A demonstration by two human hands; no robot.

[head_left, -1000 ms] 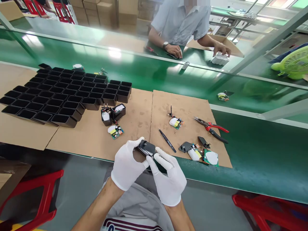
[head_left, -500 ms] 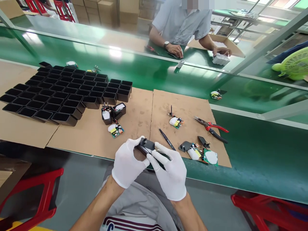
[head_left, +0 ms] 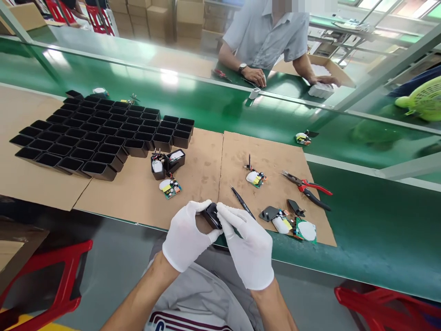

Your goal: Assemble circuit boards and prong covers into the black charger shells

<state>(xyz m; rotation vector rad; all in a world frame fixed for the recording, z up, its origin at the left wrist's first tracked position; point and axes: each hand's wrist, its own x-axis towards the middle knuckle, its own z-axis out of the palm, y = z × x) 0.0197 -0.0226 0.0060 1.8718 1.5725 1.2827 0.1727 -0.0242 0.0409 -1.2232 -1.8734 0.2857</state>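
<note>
Small black casing (head_left: pixel 211 215), tilted, held

Long green conveyor belt (head_left: pixel 213 108) runs left to right, light glare (head_left: pixel 168 77) on it. Brown cardboard sheets (head_left: pixel 203 161) cover the near desk (head_left: pixel 372 220). Grey floor (head_left: pixel 113 262), red stools (head_left: pixel 65 266) near left and right. Stacked cardboard boxes (head_left: pixel 161 18) far. Green fan (head_left: pixel 423 99) far right.

I hold a charger casing (head_left: pixel 212 215) between my left hand (head_left: pixel 188 239) and right hand (head_left: pixel 250 250) over the near edge of the cardboard mats (head_left: pixel 203 156), tweezers (head_left: pixel 243 208) just behind my right hand, pliers (head_left: pixel 306 187) farther right, rows of shells (head_left: pixel 96 138) behind to my left, a co-worker (head_left: pixel 265 32) across the belt (head_left: pixel 206 103).
</note>
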